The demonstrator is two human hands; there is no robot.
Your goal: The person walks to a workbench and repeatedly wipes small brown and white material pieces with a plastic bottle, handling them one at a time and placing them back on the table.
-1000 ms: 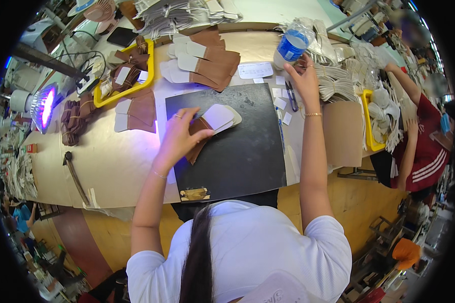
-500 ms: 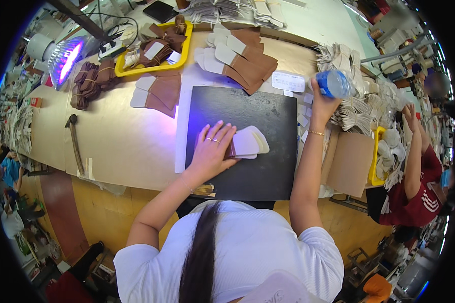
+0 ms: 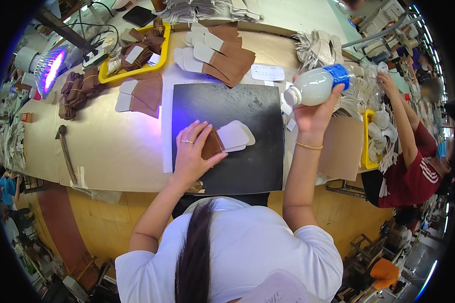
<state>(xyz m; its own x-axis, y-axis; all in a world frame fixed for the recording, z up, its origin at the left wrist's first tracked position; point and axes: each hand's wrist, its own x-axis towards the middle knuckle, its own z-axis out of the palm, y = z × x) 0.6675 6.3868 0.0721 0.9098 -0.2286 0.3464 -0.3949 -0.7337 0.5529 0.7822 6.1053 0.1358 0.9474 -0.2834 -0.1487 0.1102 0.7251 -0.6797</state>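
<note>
My left hand (image 3: 193, 145) is closed about the brown end of a small stack of brown-and-white flat pieces (image 3: 236, 135), thumb on the near side and fingers on the far side. The stack lies on a black board (image 3: 227, 174), its white rounded ends pointing right. Raised over the board's right edge, my right hand (image 3: 316, 116) grips a clear plastic bottle (image 3: 313, 86) with a blue label and whitish contents. The bottle is tilted, its white cap toward the left and slightly down.
Fanned brown-and-white pieces (image 3: 220, 55) lie beyond the board, with another group (image 3: 140, 95) to the left. A yellow tray (image 3: 163, 55), brown bundles (image 3: 76, 91), a hammer (image 3: 65, 151) and a lit lamp (image 3: 50, 70) are further left. At right, a co-worker (image 3: 414, 161) reaches over white bundles.
The bottle has swung from pointing away to lying tilted with its cap leftward. My left hand has shifted on the stack, showing more of the brown end. The whole view has moved slightly.
</note>
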